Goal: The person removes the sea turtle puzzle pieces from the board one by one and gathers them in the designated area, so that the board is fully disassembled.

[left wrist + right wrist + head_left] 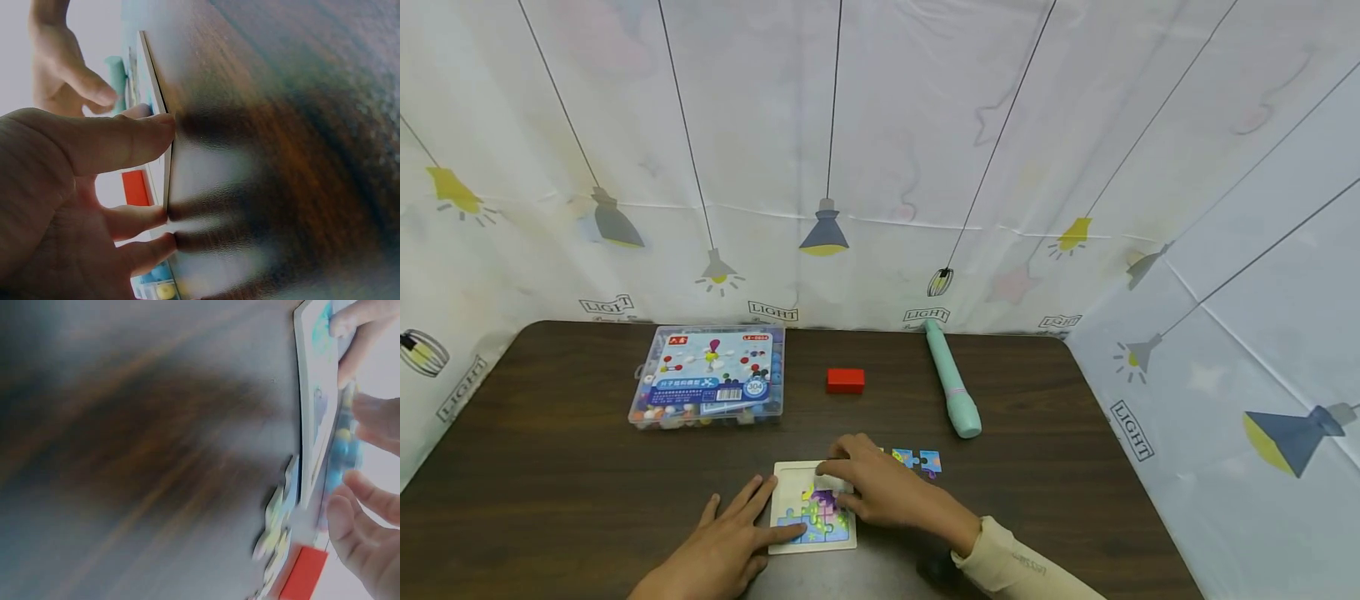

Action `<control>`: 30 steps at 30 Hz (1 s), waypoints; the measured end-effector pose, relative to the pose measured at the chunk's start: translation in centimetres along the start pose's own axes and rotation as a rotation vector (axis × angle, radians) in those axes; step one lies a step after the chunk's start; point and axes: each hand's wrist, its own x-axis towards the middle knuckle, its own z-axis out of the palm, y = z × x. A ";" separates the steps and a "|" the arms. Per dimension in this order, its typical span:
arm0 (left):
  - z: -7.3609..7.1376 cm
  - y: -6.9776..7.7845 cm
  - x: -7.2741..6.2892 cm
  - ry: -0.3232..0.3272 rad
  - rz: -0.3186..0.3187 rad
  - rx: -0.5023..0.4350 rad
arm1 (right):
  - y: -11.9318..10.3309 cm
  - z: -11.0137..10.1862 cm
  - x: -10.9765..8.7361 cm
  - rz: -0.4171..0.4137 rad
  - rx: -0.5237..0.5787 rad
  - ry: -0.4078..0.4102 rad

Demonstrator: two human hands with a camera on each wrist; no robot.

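Left to right, if your spread, open left hand [718, 542] eases its hold, the puzzle tray [797, 466] between your hands could skid on the bench [550, 492] and jolt its fitted pieces [814, 528], while a wide swing could scatter the loose pieces [930, 461] right of the tray. Your left fingers brace its left edge, thumb on the fitted pieces; your right hand [887, 490] arches over its far right corner, any grip there impossible to tell.

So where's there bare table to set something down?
Bare table left of the left hand, below the plastic box; also from the mint-green wand to the right edge. Crowded around the puzzle tray: that hand, the right hand, loose puzzle pieces.
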 end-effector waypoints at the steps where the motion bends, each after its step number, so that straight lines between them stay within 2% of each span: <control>1: 0.0 0.0 0.0 -0.003 -0.003 -0.003 | -0.1 0.2 0.4 -0.027 -0.021 -0.026; 4: 0.2 0.0 0.1 -0.012 -0.009 -0.016 | -0.4 0.7 1.4 -0.065 -0.078 -0.067; 7: 0.3 -0.1 0.3 -0.018 -0.008 -0.030 | -0.6 1.0 1.9 -0.060 -0.110 -0.086; 12: 0.2 -0.1 0.1 -0.008 -0.011 -0.025 | -0.9 1.3 2.4 -0.048 -0.089 -0.096; 21: 0.1 0.0 0.2 -0.003 -0.015 -0.003 | -0.9 1.5 2.7 0.022 0.080 -0.079; 25: 0.1 0.1 0.2 -0.001 -0.021 -0.002 | -1.0 1.4 2.7 0.016 0.163 -0.041; 30: 0.1 0.2 0.1 0.012 -0.016 0.004 | -1.1 1.1 2.6 -0.010 0.322 -0.006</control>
